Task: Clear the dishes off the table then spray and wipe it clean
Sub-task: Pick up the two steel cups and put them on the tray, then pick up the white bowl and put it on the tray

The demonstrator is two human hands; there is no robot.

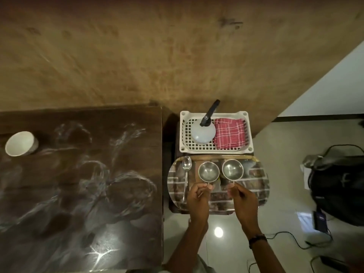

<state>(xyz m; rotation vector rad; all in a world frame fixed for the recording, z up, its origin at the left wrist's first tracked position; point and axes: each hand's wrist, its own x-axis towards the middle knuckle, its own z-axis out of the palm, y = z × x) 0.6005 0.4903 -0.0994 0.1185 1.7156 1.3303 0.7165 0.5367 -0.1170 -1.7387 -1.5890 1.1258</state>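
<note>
Nearest us, our left hand (199, 194) pinches the handle of one steel cup (208, 171) and our right hand (243, 196) the other steel cup (232, 169) over the tray (254, 186), beside a spoon (186, 172), before the basket (185, 134) holding spray bottle (203, 133) and cloth (229, 133), while a white bowl (19, 143) sits on the table (88, 184).

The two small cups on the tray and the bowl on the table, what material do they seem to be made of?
The left cup and the right cup look like polished metal, probably steel: grey, shiny, with reflections inside. The bowl looks like white glazed ceramic, smooth and opaque, though plastic cannot be excluded.
</note>
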